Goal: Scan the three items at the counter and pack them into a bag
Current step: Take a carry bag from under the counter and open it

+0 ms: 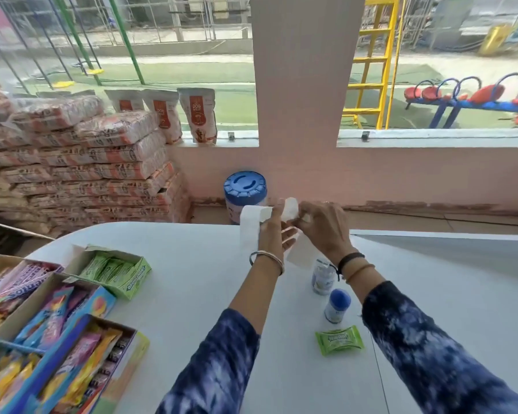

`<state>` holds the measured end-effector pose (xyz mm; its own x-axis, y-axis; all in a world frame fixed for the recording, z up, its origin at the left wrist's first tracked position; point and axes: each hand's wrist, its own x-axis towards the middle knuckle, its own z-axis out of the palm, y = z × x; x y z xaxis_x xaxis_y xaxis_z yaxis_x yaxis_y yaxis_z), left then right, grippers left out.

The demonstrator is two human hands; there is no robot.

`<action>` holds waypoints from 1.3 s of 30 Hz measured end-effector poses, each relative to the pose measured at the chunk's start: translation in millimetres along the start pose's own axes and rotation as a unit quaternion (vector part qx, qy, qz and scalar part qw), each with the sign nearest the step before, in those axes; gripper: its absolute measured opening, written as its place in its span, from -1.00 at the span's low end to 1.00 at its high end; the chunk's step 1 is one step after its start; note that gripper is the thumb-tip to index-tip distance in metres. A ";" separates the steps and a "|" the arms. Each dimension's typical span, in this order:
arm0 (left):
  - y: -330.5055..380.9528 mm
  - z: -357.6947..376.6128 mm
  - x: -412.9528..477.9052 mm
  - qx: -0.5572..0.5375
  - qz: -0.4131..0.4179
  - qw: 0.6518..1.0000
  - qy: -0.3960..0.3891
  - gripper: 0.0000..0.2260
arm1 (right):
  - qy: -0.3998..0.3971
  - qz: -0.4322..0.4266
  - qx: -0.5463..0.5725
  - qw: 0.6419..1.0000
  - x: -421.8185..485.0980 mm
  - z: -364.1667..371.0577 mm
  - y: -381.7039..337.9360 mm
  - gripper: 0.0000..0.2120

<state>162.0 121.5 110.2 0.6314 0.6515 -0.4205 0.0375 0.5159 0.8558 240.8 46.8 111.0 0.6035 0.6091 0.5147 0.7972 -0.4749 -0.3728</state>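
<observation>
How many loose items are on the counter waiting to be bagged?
3: one small bottle just below the right hand, a blue-capped bottle nearer the camera, and a green packet nearest.

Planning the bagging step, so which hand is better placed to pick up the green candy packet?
Probably the right hand: the green candy packet lies just inside the right forearm, though both hands now grip the white bag.

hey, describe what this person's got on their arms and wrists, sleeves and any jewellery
Both arms wear long sleeves in a dark blue and white tie-dye pattern, pushed up the forearms. The left hand has a thin metal bangle at its wrist. The right hand has a black cord band and a tan band at its wrist.
</observation>
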 end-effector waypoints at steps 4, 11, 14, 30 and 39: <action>-16.8 -12.3 10.7 0.034 -0.005 0.999 0.034 -0.87 | -0.159 0.117 0.132 0.971 -5.4 19.1 15.2 -0.65; -32.8 -13.7 14.3 -0.047 -0.022 0.996 0.069 -0.89 | -0.129 0.280 0.374 0.875 8.8 10.6 33.8 -0.76; -27.6 -6.6 8.7 0.024 -0.039 0.995 0.085 -0.85 | -0.281 0.210 0.220 0.910 7.7 15.8 26.3 -0.84; -43.4 -39.0 30.6 0.403 0.219 0.860 0.225 -0.44 | 0.044 0.128 -0.018 0.991 82.8 -51.2 65.7 -0.70; -38.3 -7.1 34.2 0.518 0.446 0.725 0.086 -0.64 | -0.007 0.125 -0.016 0.992 73.2 -18.1 58.4 -0.69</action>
<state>176.7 127.9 60.9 0.6596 0.5752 0.4837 0.2920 -0.7892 0.5403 331.2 52.2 141.0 0.7826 0.4785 0.3982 0.6218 -0.6315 -0.4631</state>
